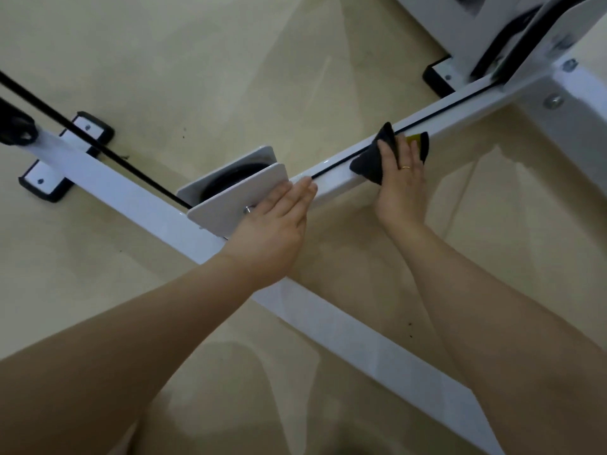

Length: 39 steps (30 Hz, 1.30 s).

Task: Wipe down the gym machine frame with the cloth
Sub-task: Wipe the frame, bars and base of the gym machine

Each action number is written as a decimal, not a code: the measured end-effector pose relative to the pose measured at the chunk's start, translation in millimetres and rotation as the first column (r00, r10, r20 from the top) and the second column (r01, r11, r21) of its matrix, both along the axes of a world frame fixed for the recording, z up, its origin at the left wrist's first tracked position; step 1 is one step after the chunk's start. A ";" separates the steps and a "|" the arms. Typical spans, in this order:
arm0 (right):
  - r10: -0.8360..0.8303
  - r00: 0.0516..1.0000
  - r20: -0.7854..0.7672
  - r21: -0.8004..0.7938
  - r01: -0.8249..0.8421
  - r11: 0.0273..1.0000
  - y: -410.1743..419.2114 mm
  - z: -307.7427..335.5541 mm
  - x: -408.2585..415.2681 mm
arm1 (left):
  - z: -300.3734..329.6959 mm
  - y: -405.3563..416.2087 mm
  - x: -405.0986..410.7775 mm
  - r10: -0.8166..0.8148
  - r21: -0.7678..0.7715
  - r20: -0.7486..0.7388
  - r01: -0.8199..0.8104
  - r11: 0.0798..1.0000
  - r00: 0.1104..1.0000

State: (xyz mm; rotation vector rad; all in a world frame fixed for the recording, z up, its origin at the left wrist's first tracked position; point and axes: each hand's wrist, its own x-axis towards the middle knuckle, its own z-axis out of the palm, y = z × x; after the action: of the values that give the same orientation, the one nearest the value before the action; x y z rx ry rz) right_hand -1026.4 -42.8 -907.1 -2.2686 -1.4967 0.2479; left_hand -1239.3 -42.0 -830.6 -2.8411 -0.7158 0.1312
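Right hand flat on a dark cloth, fingers straight and spread, pressing it against the white frame bar that runs up toward the right; gold ring on one finger; cloth bunched to a point above the bar and draped over its near side, with a yellow patch showing past the fingertips; black cable stretched along the top of the same bar, passing under the cloth. Left hand open, fingers straight and together, palm resting on the white pulley plate at the junction of the two bars, fingertips reaching the start of the bar being wiped; small bolt on the plate just beside the thumb side of the hand; black pulley wheel seated between the two plates. Second white bar crossing from upper left to lower right beneath the left forearm; black-edged foot plates on the beige floor at upper left; another foot and upright frame parts at top right, with bolts on the bracket there; a few dark specks on the floor.
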 end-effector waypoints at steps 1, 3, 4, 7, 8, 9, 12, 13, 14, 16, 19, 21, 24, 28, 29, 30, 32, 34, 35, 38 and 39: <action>-0.076 0.996 -0.039 -0.003 0.076 0.997 1.8 1.5 -1.6 | -0.2 1.6 2.9 -0.027 0.000 -0.007 0.027 1.000 1.000; -0.066 0.996 -0.063 0.030 0.068 0.997 1.8 3.8 -18.2 | -1.3 6.6 9.9 -0.074 0.006 -0.034 0.074 0.997 0.997; 0.068 0.998 0.015 0.081 -0.069 0.994 -1.4 0.8 -32.3 | -1.6 9.8 13.1 -0.088 0.003 -0.051 0.089 0.996 0.995; 0.394 0.908 0.142 0.200 -0.416 0.887 -9.4 -17.5 -59.5 | 1.5 20.9 20.7 -0.127 0.006 -0.114 0.128 0.992 0.985; 0.442 0.883 0.157 0.222 -0.468 0.855 -4.9 -21.0 -55.6 | 3.2 23.3 22.4 -0.134 0.010 -0.120 0.136 0.991 0.984; 0.448 0.875 0.185 0.223 -0.481 0.848 -1.6 -19.6 -48.2 | 5.1 24.7 24.3 -0.148 0.016 -0.123 0.151 0.988 0.981; 0.254 0.941 0.225 0.166 -0.294 0.941 1.0 -15.1 -15.1 | 14.3 26.2 28.3 -0.167 0.014 -0.147 0.171 0.985 0.975; 0.152 0.973 0.171 0.117 -0.173 0.978 1.2 -13.9 -6.3 | 16.4 25.8 29.6 -0.169 0.001 -0.157 0.171 0.985 0.973; 0.052 0.995 0.090 0.093 -0.060 0.994 2.2 -11.9 -1.8 | 15.0 26.8 32.8 -0.172 -0.009 -0.147 0.172 0.985 0.974; -0.118 0.973 -0.198 0.056 0.131 0.990 8.5 -12.6 -9.4 | 14.5 29.0 45.6 -0.148 -0.008 -0.099 0.148 0.989 0.984; -0.181 0.487 -0.855 0.014 0.371 0.929 5.8 0.3 -43.0 | 8.4 30.4 61.3 -0.007 -0.024 -0.182 0.002 1.000 0.983; -0.185 0.088 -0.979 -0.149 0.316 0.937 -3.3 1.8 -67.6 | 6.9 29.0 71.9 0.132 -0.113 -0.351 -0.182 0.977 0.927; -0.182 -0.011 -0.983 -0.178 0.273 0.945 2.3 -5.2 -72.6 | 1.9 33.8 84.1 0.228 -0.133 -0.327 -0.284 0.950 0.917; -0.202 0.001 -0.979 -0.167 0.563 0.810 33.1 -2.0 -16.3 | -1.3 46.0 97.4 0.399 -0.261 -0.275 -0.468 0.845 0.875; -0.159 -0.014 -0.987 -0.135 0.607 0.783 36.2 0.4 -6.7 | -3.5 49.2 101.8 0.425 -0.262 -0.272 -0.492 0.831 0.863; -0.113 -0.027 -0.993 -0.105 0.623 0.775 35.2 1.6 -5.0 | -6.4 53.2 106.5 0.458 -0.274 -0.262 -0.520 0.809 0.850; -0.087 0.024 -0.996 -0.057 0.586 0.809 30.4 10.6 -14.2 | -11.8 61.7 116.4 0.528 -0.383 -0.222 -0.571 0.726 0.820; -0.094 0.134 -0.987 -0.005 0.551 0.834 27.8 9.9 -20.8 | -12.3 70.0 126.8 0.587 -0.516 -0.167 -0.577 0.633 0.792; -0.123 0.179 -0.976 -0.002 0.558 0.830 32.4 7.9 -13.7 | -13.5 73.9 129.4 0.597 -0.535 -0.150 -0.572 0.621 0.788; -0.218 0.125 -0.968 -0.080 0.666 0.742 54.8 7.5 40.8 | -11.1 81.7 131.9 0.565 -0.496 -0.180 -0.570 0.655 0.805; -0.238 0.113 -0.965 -0.098 0.683 0.723 59.6 9.9 54.3 | -10.4 83.3 131.9 0.564 -0.484 -0.187 -0.576 0.659 0.804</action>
State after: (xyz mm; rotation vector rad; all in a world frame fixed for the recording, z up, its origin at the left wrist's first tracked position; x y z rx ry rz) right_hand -972.1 16.8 -897.3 -1.5184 -0.0556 0.8468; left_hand -1107.4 41.3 -841.0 -2.9438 -1.8091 0.5271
